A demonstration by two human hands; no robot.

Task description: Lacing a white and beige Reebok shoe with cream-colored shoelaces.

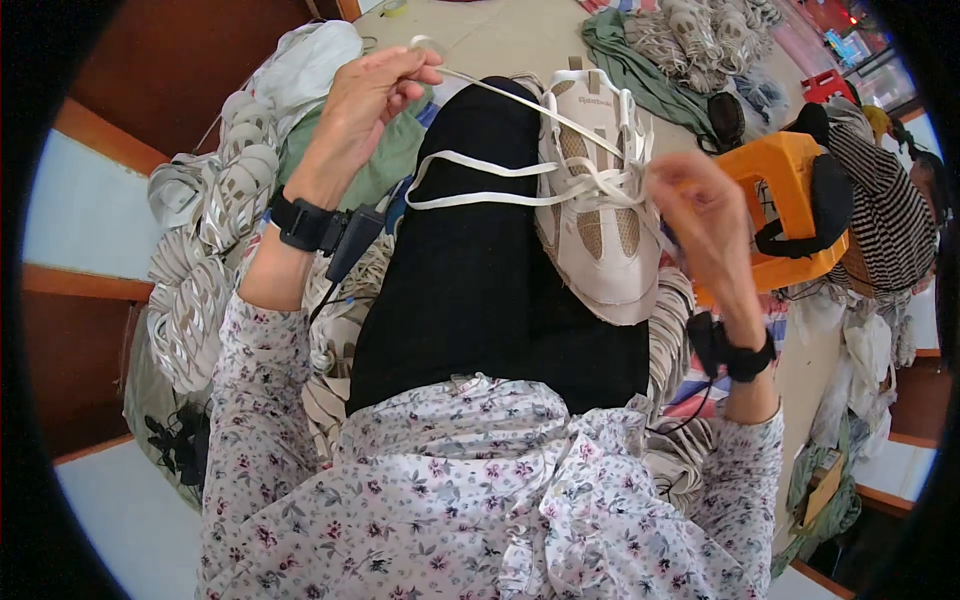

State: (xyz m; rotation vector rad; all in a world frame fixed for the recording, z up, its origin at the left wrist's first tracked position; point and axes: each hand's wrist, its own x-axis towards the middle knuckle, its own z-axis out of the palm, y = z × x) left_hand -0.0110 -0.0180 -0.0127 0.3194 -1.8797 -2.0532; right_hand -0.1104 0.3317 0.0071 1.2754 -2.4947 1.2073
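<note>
My left hand pinches a pale shoelace that runs straight to the beige shoe on my black-clad lap, toe toward me. Just beside it, my right hand is blurred; I cannot tell whether its fingers grip.

Floor plain, beige, smooth-looking. Left side: dark reddish-brown panel, orange-brown wood trim, pale bluish-white panel below; same pattern repeats lower down. Walls or doors, can't tell. Right edge: similar pale section, brown section, bent by lens. Orange plastic stool-like frame at right. Light fairly even; shadows soft. Far upper-right corner cluttered, blurry.
</note>
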